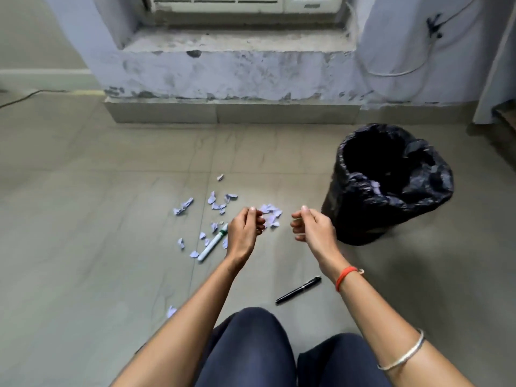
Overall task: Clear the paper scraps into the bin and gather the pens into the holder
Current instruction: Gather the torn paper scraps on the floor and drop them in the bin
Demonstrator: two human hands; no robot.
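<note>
Several pale paper scraps (pixel 217 202) lie scattered on the tiled floor ahead of me. A white marker with a green band (pixel 212 243) rests among them, just left of my left hand (pixel 244 233). A black pen (pixel 298 290) lies closer to me, below my right hand (pixel 311 227). Both hands hover above the floor with fingers loosely curled, and no object shows inside either. Right of my right hand stands a bin lined with a black bag (pixel 388 182), a paper scrap (pixel 375 187) on its rim. No pen holder is in view.
A low concrete ledge (pixel 231 110) and a peeling wall run across the back, with an air conditioner above. A white cable (pixel 396 72) hangs on the right wall. My knees in dark trousers (pixel 251 347) fill the bottom. One stray paper scrap (pixel 171 311) lies near my left forearm.
</note>
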